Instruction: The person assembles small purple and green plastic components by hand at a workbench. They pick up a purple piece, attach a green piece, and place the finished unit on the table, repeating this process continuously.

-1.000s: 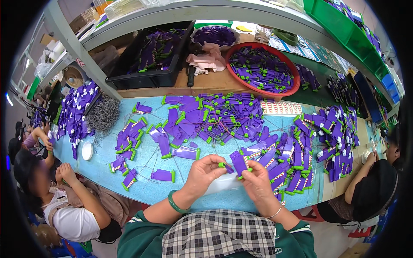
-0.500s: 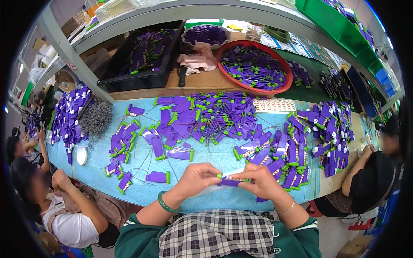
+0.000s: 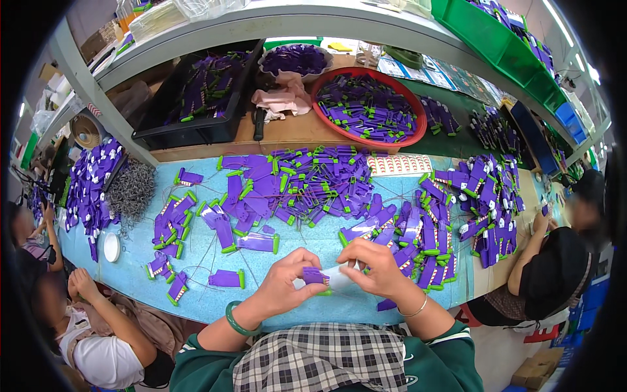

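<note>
The left hand (image 3: 285,282) has thumb and fingertips drawn together on a flat purple piece (image 3: 315,275), a red-and-pale stripe along one edge and a bit of green showing beneath it. The right hand (image 3: 375,266) has its thumb and forefinger bent close together at the end of a thin whitish film (image 3: 341,279); I cannot tell whether they grip it. Both hands sit in front of the red basin (image 3: 366,141), well apart from it, over a blue tabletop (image 3: 356,313).

The held piece bears its stripe, though I cannot tell if anything more is due on it. Many striped pieces (image 3: 432,245) lie in front of the basin and to its right, so a fair share looks done. The tangled heap (image 3: 313,189) in front of the basin and a little left shows mostly plain faces; much seems left there. Just before the basin, a glossy white sticker sheet (image 3: 400,164) carries rows of stripes.

The pieces are smooth, tapered plastic with rounded lime-green ends, and thin wiry strands trail among them. Left of the basin lie a crumpled, soft pink cloth (image 3: 284,98), a rigid black tray (image 3: 186,134) and, farther out and nearer, a matted grey metal heap (image 3: 130,191).
</note>
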`<state>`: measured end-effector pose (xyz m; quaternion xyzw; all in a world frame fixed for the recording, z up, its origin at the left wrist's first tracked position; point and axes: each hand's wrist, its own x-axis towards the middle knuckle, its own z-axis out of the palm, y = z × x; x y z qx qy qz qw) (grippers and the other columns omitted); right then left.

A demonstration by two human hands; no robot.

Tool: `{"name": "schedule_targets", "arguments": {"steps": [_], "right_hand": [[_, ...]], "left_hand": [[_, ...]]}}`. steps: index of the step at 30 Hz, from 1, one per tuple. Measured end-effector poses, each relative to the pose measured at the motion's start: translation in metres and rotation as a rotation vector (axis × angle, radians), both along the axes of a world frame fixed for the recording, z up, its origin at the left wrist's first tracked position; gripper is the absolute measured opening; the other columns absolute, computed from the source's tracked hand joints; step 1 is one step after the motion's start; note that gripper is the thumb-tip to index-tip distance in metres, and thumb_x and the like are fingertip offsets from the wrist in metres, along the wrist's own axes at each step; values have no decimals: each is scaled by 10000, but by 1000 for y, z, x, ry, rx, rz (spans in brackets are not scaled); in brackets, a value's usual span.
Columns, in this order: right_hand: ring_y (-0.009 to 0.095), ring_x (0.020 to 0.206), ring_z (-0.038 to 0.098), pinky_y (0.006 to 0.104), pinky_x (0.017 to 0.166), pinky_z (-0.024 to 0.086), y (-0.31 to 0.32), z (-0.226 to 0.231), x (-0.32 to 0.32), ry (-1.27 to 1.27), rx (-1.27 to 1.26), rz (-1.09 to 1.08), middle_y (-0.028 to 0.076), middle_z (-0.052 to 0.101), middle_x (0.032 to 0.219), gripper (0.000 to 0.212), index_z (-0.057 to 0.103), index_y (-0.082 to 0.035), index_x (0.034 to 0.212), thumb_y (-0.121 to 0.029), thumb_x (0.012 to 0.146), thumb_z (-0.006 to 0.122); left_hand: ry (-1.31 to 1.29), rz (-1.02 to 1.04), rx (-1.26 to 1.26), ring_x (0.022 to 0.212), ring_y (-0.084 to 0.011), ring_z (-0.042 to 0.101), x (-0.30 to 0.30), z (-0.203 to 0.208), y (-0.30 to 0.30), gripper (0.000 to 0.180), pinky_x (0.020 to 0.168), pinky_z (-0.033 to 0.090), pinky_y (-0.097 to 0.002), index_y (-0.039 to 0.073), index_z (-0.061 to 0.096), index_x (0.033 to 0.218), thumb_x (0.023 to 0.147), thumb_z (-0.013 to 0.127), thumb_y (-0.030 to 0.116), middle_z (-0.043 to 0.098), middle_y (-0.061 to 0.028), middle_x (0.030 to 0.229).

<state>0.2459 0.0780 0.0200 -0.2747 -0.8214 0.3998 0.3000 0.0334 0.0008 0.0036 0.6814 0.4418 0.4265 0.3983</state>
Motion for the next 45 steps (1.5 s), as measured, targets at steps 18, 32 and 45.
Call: {"name": "schedule_targets", "arguments": {"steps": [18, 32, 45], "right_hand": [[248, 815, 593, 363, 670, 516, 85, -41, -11, -706, 676, -304, 66, 637, 788, 231, 659, -70, 822, -155, 641, 775], [257, 825, 606, 361, 680, 527, 87, -41, -5, -602, 580, -337, 65, 638, 808, 97, 695, -82, 812, -107, 718, 698], [132, 714, 611, 246, 619, 497, 34, 8, -19, 99, -343, 15, 81, 622, 864, 153, 701, 3, 929, 48, 795, 642]], "left_hand": [[-458, 408, -215, 813, -104, 610, -21, -3, -7, 130, 730, 488, -249, 4, 618, 1004, 898, 603, 78, 655, -49, 893], [-264, 355, -252, 784, -110, 571, -8, -13, -5, 221, 718, 467, -265, -8, 566, 1065, 975, 491, 179, 617, -49, 861], [-166, 188, -328, 794, -183, 618, 3, -17, 1, 196, 728, 479, -315, 9, 533, 1072, 968, 462, 160, 645, -81, 852]]}}
